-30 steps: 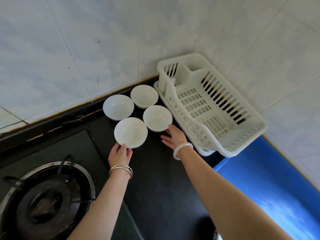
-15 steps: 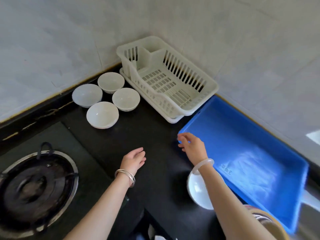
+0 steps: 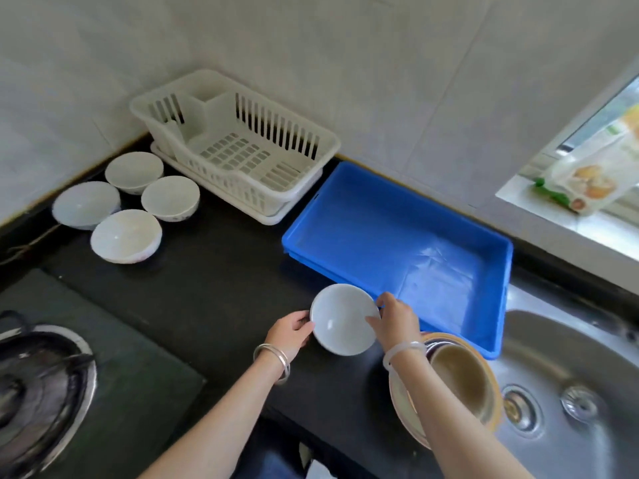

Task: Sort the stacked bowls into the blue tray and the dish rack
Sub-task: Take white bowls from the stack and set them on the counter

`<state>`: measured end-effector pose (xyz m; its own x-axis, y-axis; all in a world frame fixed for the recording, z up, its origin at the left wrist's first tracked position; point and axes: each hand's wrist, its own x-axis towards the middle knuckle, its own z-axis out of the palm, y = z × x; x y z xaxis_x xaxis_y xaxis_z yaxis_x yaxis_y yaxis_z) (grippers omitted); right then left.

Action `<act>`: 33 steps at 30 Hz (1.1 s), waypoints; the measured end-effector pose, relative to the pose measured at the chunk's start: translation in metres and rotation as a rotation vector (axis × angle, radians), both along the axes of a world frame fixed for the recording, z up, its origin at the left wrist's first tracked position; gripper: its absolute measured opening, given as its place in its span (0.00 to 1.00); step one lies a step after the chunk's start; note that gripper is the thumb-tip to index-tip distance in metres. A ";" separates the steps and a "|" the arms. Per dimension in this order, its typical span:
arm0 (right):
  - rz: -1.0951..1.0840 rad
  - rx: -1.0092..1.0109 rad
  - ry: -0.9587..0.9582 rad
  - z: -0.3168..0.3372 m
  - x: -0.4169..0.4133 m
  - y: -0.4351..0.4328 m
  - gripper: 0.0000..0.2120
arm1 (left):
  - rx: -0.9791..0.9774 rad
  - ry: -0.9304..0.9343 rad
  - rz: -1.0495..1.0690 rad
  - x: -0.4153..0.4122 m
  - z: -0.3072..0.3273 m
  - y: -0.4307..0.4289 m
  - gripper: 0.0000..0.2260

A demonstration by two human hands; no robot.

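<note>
She has a small white ceramic bowl (image 3: 342, 319) between both hands, low over the black tabletop (image 3: 224, 271) just at the near corner of the blue plastic tray (image 3: 397, 243). The left hand (image 3: 290, 335) has its grip curled on the near-left rim and the right hand (image 3: 397, 321) pinches the opposite rim, so the bowl stays level and cannot slip. Whether its foot touches the tabletop I cannot tell.

The stack of tan bowls (image 3: 460, 371) sits under her right forearm beside the steel sink (image 3: 570, 357), close to the tray, which looks like a short carry. The tray has nothing in it, and neither does the white slatted plastic dish rack (image 3: 332, 140) in the corner behind it. Four more white bowls (image 3: 170, 197) stand apart from one another left of the rack, mouths up and unstacked. My guess is this one goes the same way or into the tray.
</note>
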<state>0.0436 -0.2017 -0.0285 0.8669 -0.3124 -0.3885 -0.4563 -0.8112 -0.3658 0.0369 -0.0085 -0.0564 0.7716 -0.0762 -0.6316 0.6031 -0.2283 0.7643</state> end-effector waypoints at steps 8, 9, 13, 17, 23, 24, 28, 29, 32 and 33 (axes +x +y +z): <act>0.004 -0.114 0.022 0.009 0.007 0.000 0.07 | -0.121 0.084 0.110 -0.003 -0.004 -0.007 0.16; 0.005 -0.130 0.020 0.011 0.007 0.000 0.07 | -0.130 0.087 0.116 -0.003 -0.004 -0.007 0.16; -0.023 -0.111 -0.030 0.015 0.004 -0.002 0.08 | -0.148 0.096 0.103 0.000 -0.006 -0.006 0.18; -0.157 0.007 -0.125 0.020 0.002 -0.010 0.08 | -0.261 0.178 0.158 0.003 -0.006 -0.005 0.20; -0.264 0.209 -0.217 0.035 0.003 -0.023 0.05 | -0.275 0.185 0.170 0.004 -0.007 -0.009 0.18; -0.261 0.223 -0.220 0.037 0.003 -0.022 0.05 | -0.271 0.180 0.180 0.004 -0.007 -0.009 0.18; -0.249 0.275 -0.250 0.042 0.008 -0.017 0.07 | -0.257 0.165 0.243 0.005 -0.004 0.006 0.17; -0.245 0.290 -0.266 0.045 0.010 -0.013 0.08 | -0.251 0.160 0.267 0.005 -0.003 0.014 0.17; -0.227 0.345 -0.298 0.053 0.023 0.002 0.10 | -0.258 0.137 0.358 0.009 0.004 0.042 0.17; -0.214 0.359 -0.301 0.056 0.029 0.008 0.10 | -0.271 0.127 0.396 0.011 0.008 0.052 0.16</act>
